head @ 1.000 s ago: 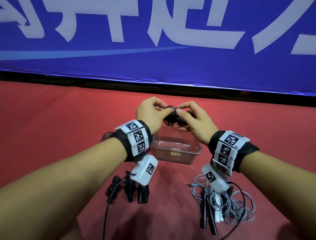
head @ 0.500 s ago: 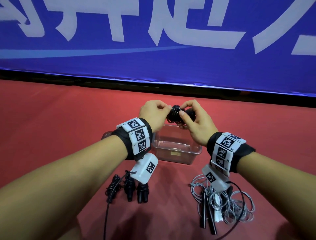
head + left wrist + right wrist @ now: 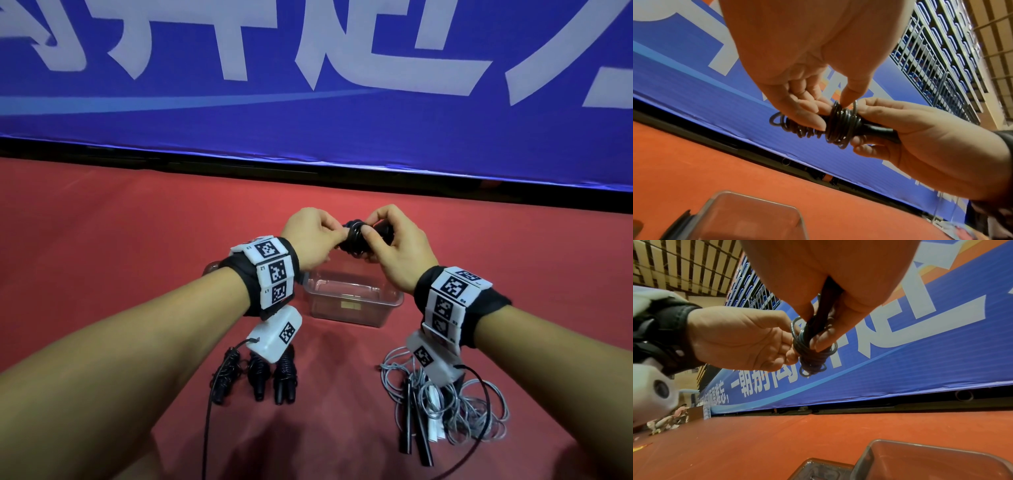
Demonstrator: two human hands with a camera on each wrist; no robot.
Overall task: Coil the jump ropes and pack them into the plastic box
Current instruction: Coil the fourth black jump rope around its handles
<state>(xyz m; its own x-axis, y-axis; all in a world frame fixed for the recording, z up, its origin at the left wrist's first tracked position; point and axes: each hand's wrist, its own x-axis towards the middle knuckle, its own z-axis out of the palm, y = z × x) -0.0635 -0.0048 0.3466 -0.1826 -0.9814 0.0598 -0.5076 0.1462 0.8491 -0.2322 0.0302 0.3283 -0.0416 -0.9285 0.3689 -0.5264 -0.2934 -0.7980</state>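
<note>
Both hands hold one black jump rope in the air above the clear plastic box. Its cord is wound in tight loops round the black handles. My right hand grips the handles, thumb against the coil. My left hand pinches the coiled cord with thumb and fingers. The box stands open on the red floor, and it looks empty. Three coiled black ropes lie on the floor under my left wrist. A loose grey rope pile lies under my right wrist.
A blue banner with white characters stands along the far edge of the red floor. A second clear container or lid lies left of the box. Black cables hang from both wrist cameras. People sit far off at the left.
Both hands have dropped slightly with the rope. The left hand's pinch has shifted along the coil, and the loops look tighter round the handles.
</note>
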